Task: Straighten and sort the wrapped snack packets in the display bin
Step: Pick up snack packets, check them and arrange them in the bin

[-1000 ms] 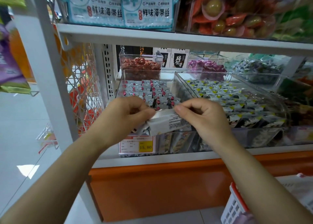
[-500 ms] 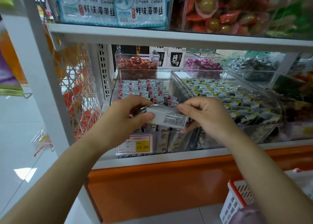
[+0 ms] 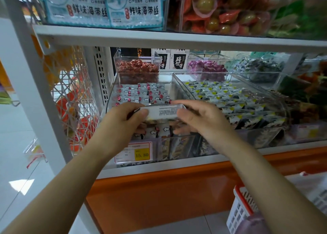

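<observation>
A clear display bin (image 3: 113, 96) on the middle shelf holds rows of small white snack packets (image 3: 152, 92) with red and cloud marks. Both my hands hold a stack of these packets (image 3: 163, 111) flat over the front part of the bin, its printed back side up. My left hand (image 3: 123, 120) grips the stack's left end, thumb on top. My right hand (image 3: 198, 119) grips the right end, fingers curled under it. More packets (image 3: 155, 131) stand upright below the stack, against the bin's front wall.
A second clear bin (image 3: 276, 99) of yellow-marked packets sits right beside it. Smaller bins of red (image 3: 138, 67) and purple (image 3: 207, 67) candy stand behind. A yellow price tag (image 3: 141, 154) hangs on the bin front. A white wire rack (image 3: 70, 99) is left, a red-rimmed basket (image 3: 242, 207) lower right.
The stack of packets has been turned from tilted to flat and level, and both hands have lowered it slightly into the front of the bin.
</observation>
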`<action>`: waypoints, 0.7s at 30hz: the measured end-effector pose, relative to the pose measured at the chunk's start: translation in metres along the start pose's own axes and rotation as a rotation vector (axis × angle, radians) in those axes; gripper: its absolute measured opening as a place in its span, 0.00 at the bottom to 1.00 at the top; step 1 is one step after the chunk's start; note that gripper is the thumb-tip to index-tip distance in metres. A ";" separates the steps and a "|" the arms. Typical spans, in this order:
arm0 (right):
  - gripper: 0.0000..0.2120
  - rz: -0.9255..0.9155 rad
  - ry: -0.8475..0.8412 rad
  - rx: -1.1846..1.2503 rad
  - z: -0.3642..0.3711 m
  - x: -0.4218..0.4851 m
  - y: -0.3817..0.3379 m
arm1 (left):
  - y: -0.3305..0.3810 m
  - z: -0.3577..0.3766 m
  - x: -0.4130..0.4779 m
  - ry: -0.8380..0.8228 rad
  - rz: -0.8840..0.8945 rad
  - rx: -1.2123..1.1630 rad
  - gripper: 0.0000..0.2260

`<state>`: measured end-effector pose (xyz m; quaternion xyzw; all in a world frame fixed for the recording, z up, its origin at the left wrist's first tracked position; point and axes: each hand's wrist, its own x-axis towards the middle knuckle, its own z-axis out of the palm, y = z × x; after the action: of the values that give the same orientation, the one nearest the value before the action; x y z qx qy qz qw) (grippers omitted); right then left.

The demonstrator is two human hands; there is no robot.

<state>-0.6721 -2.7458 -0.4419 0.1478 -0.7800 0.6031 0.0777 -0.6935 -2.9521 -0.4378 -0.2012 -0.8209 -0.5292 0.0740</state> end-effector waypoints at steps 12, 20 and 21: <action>0.10 -0.078 0.607 0.152 0.000 0.013 -0.002 | -0.014 0.014 0.060 -0.065 0.037 0.663 0.20; 0.11 -0.168 0.600 -0.109 0.011 0.027 -0.007 | -0.022 0.020 0.059 -0.215 -0.013 0.944 0.24; 0.11 -0.183 0.588 -0.152 0.013 0.033 -0.009 | -0.020 0.019 0.055 -0.209 -0.002 0.955 0.24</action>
<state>-0.6993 -2.7646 -0.4275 0.0305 -0.7506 0.5503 0.3644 -0.7503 -2.9286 -0.4444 -0.1961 -0.9752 -0.0706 0.0745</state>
